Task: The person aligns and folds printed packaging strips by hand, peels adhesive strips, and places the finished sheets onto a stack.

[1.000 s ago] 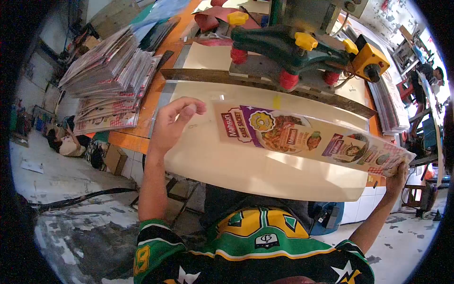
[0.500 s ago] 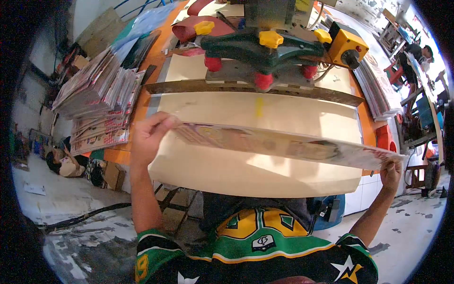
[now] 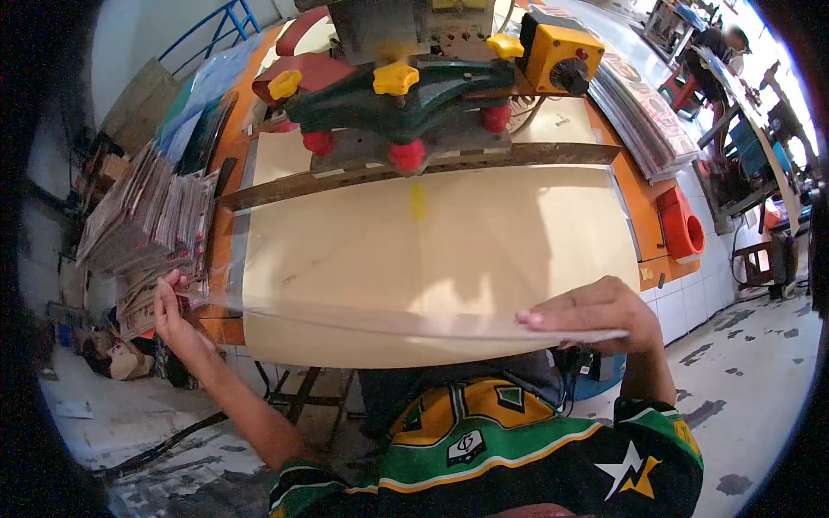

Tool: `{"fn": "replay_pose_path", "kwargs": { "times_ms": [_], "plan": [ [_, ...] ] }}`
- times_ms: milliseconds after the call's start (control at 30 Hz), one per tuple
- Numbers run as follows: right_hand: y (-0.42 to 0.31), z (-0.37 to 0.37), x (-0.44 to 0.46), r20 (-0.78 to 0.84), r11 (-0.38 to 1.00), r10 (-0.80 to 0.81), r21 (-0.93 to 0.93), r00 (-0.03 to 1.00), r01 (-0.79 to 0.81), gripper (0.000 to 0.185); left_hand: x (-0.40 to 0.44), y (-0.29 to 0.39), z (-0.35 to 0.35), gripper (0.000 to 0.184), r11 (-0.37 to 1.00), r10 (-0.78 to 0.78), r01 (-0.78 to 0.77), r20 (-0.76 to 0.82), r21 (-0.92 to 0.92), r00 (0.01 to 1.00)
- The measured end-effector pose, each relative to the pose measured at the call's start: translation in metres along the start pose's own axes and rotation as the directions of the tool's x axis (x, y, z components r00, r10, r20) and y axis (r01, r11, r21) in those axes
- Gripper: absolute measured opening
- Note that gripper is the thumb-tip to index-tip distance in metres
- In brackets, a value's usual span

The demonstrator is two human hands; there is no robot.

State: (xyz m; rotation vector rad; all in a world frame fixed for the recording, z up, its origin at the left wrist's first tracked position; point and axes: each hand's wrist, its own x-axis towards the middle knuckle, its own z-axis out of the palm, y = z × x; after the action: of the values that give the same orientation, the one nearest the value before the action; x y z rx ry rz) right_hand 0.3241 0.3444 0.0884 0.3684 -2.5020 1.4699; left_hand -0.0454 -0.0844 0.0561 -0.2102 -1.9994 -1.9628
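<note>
A thin plastic sheet [image 3: 389, 325], blurred and seen nearly edge-on, stretches between my two hands above the cream-coloured work board [image 3: 345, 250]. My left hand [image 3: 179, 324] pinches its left end, beside the stacked printed sheets. At the other end my right hand [image 3: 604, 312] is closed on the sheet, fingers on top and thumb hidden beneath. Beyond the board runs a long metal bar [image 3: 553, 157] under a dark green press head [image 3: 397, 112] with yellow knobs and red feet. A yellow mark [image 3: 418, 201] lies on the board near the bar.
Stacks of printed plastic sheets stand at left [image 3: 142, 207] and right [image 3: 643, 116] on the orange table [image 3: 652, 198]. A red tape dispenser-like piece [image 3: 680, 224] sits on the right edge. A yellow control box [image 3: 561, 56] is on the machine. Another person [image 3: 717, 56] sits far right.
My left hand has moved left and down, and my right hand has come inward to the left. The sheet has dropped closer to me and its printed face has turned out of sight.
</note>
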Motion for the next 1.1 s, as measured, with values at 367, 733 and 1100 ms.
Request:
{"fn": "replay_pose_path", "kwargs": {
  "times_ms": [367, 733, 1100],
  "plan": [
    [-0.028, 0.011, 0.006, 0.265, 0.945, -0.013, -0.313, 0.964, 0.099, 0.042, 0.014, -0.056, -0.062, 0.04, 0.815, -0.27, 0.174, -0.097, -0.553, 0.958],
    [0.023, -0.055, -0.131, -0.557, 0.874, 0.349, -0.098, 0.754, -0.477, 0.043, 0.029, -0.069, -0.197, 0.031, 0.736, -0.236, -0.188, -0.508, -0.65, 0.828],
    [0.129, -0.087, -0.2, -0.653, 0.836, 0.432, 0.033, 0.622, -0.547, 0.046, -0.045, -0.006, -0.138, 0.035, 0.944, 0.294, -0.293, -0.794, 0.153, 0.532]
  ]
}}
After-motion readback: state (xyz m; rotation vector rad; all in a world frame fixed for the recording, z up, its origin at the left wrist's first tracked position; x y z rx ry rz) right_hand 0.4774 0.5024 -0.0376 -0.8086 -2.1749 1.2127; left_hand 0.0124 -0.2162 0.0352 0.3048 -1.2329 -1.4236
